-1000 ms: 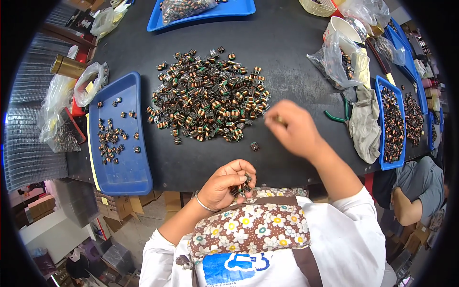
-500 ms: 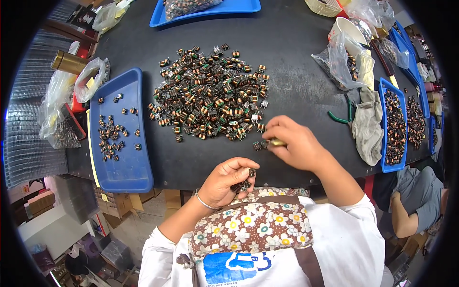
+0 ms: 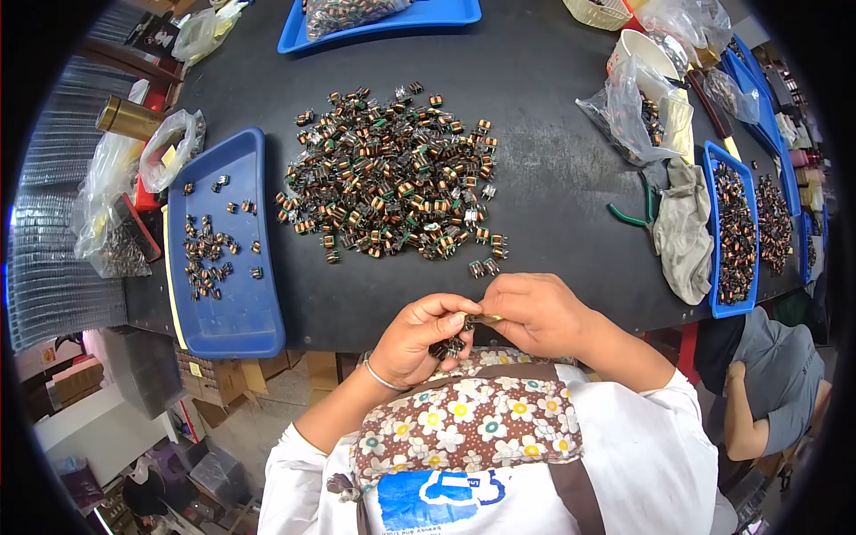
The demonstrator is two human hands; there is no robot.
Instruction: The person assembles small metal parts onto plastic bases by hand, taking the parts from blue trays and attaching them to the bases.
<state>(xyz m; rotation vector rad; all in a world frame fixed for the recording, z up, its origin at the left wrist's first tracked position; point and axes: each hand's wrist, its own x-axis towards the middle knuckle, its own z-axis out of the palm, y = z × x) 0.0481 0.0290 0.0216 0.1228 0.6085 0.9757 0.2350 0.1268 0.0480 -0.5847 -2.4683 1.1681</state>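
Note:
My left hand [image 3: 417, 337] is closed around several small wire-wound coils [image 3: 448, 346], held just above the table's near edge. Its thumb and forefinger meet the fingertips of my right hand [image 3: 542, 312]. Between the right fingers shows a thin yellowish tool [image 3: 486, 317], its tip at the coils; its exact kind is mostly hidden. Beyond both hands a large heap of coils [image 3: 392, 178], copper with dark cores and some green, is spread on the black table [image 3: 544, 116]. A pair of loose coils [image 3: 484, 267] lies near the right hand.
On the left, a blue tray [image 3: 232, 321] contains scattered coils. At right lie green-handled pliers [image 3: 631, 217], a grey cloth [image 3: 685, 236], a plastic bag [image 3: 624, 116] and a coil-filled blue tray [image 3: 736, 308]. Another person [image 3: 776, 383] sits at far right.
My right hand has come back from the heap's near edge to my left hand, bringing the yellowish tool. The left hand stays in place, gripping coils.

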